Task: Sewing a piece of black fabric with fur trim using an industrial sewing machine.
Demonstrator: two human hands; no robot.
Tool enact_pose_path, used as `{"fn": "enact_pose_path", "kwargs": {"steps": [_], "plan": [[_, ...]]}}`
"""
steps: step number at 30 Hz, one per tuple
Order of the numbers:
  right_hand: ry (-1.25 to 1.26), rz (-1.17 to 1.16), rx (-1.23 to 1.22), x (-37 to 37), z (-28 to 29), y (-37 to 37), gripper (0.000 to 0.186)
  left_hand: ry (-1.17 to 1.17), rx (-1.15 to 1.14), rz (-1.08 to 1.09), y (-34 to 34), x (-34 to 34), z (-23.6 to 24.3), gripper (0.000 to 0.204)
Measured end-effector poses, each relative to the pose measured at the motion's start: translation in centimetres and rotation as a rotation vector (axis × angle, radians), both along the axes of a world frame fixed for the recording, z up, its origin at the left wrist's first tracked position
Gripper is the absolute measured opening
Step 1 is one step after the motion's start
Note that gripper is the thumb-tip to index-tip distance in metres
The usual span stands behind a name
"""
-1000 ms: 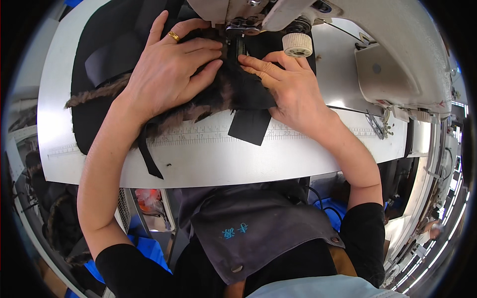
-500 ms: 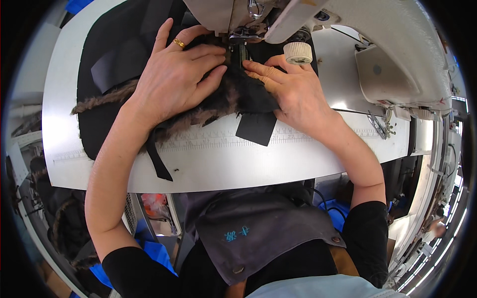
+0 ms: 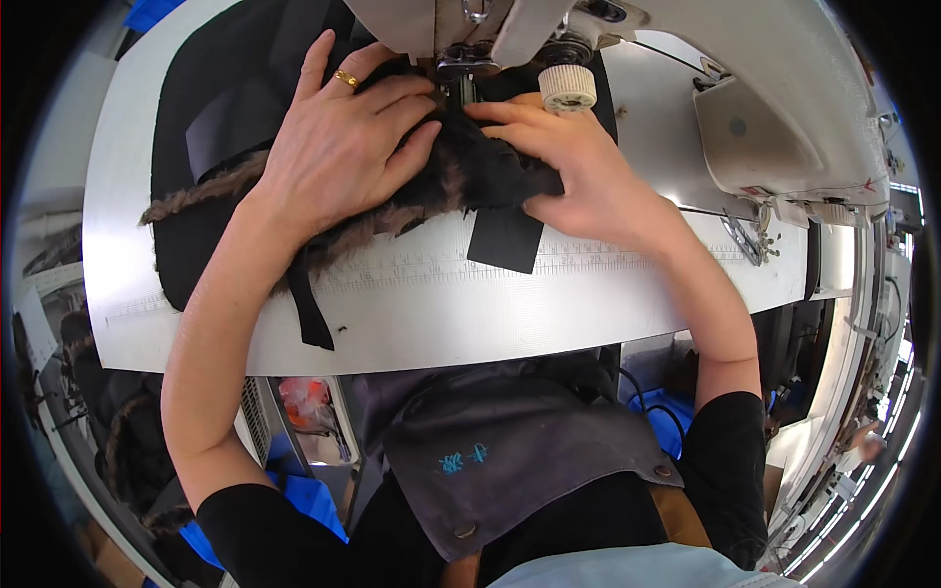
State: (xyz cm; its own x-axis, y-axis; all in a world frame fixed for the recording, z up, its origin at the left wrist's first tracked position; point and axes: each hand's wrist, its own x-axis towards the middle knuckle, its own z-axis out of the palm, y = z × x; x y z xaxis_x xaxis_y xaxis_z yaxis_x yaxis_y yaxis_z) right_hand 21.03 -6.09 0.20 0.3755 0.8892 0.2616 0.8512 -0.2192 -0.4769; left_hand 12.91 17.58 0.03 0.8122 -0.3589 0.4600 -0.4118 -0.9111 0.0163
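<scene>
Under the presser foot (image 3: 468, 90) of a sewing machine (image 3: 784, 147) lies a black fabric piece trimmed with brown fur (image 3: 446, 186). My left hand (image 3: 338, 147), wearing a gold ring, rests flat on it to the left of the foot, fingers spread and thumb apart. My right hand (image 3: 578, 162) is on the other side of the foot. Its fingers stretch over the fabric toward the foot, while the thumb bends round the fabric's right edge and grips it. A dark rectangular flap (image 3: 505, 242) and a narrow black strip (image 3: 312, 309) hang toward me. The needle's tip is hard to make out.
A white sewing table (image 3: 431, 333) with a printed ruler scale carries the work. Small metal tools (image 3: 750, 240) lie at its right. The machine's white knob (image 3: 568, 88) is close above my right hand. Dark fur-trimmed pieces (image 3: 137, 451) are piled below left.
My right thumb has come round the fabric's edge, bunching it slightly. Both hands and the fabric sit a little higher in the view; the machine head appears shifted left.
</scene>
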Motion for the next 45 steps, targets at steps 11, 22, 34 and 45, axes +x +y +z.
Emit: {"fn": "enact_pose_path", "kwargs": {"steps": [11,22,34,45], "plan": [[-0.176,0.146,0.154,-1.8,-0.5,-0.3,0.045,-0.023,-0.149,0.077,-4.1,-5.7,1.6,0.011],[-0.306,0.083,-0.007,-1.7,-0.3,-0.7,0.061,0.125,-0.264,0.024,-2.9,-3.4,3.3,0.01],[-0.471,0.078,-0.043,-0.4,-0.1,-0.1,0.045,0.189,0.218,-0.058,-2.1,-1.4,2.9,0.031],[-0.465,0.038,0.004,-0.5,-0.5,-0.3,0.04,0.133,-0.045,0.026,-1.1,-2.1,1.2,0.028]]}}
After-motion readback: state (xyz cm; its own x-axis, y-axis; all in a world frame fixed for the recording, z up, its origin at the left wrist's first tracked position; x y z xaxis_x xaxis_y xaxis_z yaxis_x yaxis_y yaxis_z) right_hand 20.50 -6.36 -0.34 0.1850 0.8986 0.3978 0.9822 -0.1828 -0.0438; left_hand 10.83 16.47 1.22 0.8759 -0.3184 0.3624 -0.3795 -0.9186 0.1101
